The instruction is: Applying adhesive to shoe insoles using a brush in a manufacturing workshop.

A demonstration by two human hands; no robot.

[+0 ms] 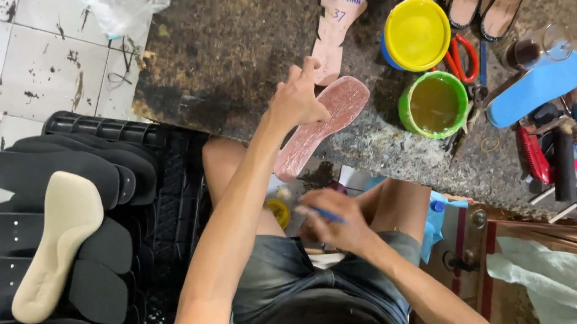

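My left hand (296,100) rests on a pink, glue-shiny insole (330,118) that lies slanted over the edge of a dark stained workbench (234,53). Fingers of that hand press the insole's upper side, thumb spread apart. My right hand (334,221) is lower, above my lap, closed around a blue-handled brush (322,214) near a small yellow-lidded pot (279,211). A paper sole pattern (335,25) lies just beyond the insole.
A green tub of amber glue (434,104) and a yellow-lidded blue tub (416,33) stand right of the insole. Scissors (462,58), a blue insole (534,88), tools and a glass (527,51) crowd the right. Black soles and a beige insole (58,243) fill a crate (163,189) at left.
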